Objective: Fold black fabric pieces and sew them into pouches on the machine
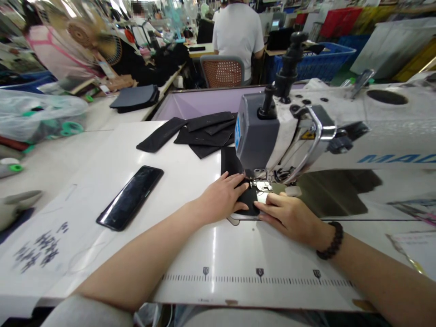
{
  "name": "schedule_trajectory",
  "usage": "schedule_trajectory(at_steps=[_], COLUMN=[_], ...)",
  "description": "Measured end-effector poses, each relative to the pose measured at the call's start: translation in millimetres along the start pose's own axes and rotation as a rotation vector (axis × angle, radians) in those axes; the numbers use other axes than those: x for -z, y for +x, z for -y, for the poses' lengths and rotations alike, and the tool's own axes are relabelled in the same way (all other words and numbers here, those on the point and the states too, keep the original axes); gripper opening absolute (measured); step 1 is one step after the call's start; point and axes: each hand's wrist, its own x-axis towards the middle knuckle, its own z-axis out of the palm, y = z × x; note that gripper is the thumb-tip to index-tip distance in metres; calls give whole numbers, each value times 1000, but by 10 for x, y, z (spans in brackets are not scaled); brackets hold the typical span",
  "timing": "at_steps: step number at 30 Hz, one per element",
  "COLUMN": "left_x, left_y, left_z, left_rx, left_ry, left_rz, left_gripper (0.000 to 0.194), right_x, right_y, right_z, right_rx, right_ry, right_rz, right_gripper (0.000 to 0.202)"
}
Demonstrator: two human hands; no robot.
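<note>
A black fabric piece (pixel 231 159) lies on the sewing machine's bed, part of it beside the needle area. My left hand (pixel 221 197) rests on this fabric with its fingers spread, just left of the presser foot (pixel 252 183). At the fabric's right edge, by the metal needle plate (pixel 263 186), is my right hand (pixel 289 215); its index finger touches the fabric and its other fingers are partly curled, holding nothing visible. The grey and white sewing machine head (pixel 259 131) stands over both hands.
Several black fabric pieces (pixel 207 129) lie behind my left hand. A black phone (pixel 131 197) is on the table at left, and folded dark fabric (pixel 134 97) sits farther back. A person in a white shirt (pixel 238 32) sits beyond the machine. A blue basket (pixel 316 61) stands behind.
</note>
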Motion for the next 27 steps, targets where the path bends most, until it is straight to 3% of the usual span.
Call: schedule_trajectory(at_steps=[13, 17, 20, 27], left_x=[-3, 50, 81, 48], left_y=[5, -66, -104, -83], left_z=[34, -59, -129, -98], left_rx=[-29, -184, -283, -232], left_ry=[8, -35, -69, -96], left_rz=[-45, -30, 16, -25], left_gripper=[48, 23, 23, 23], right_x=[-11, -13, -16, -38], right_y=[14, -6, -21, -3], right_z=[-8, -15, -18, -29], right_rx=[-51, 54, 92, 11], right_ry=[-10, -2, -19, -39], right_rz=[10, -6, -1, 18], right_gripper=[29, 30, 30, 29])
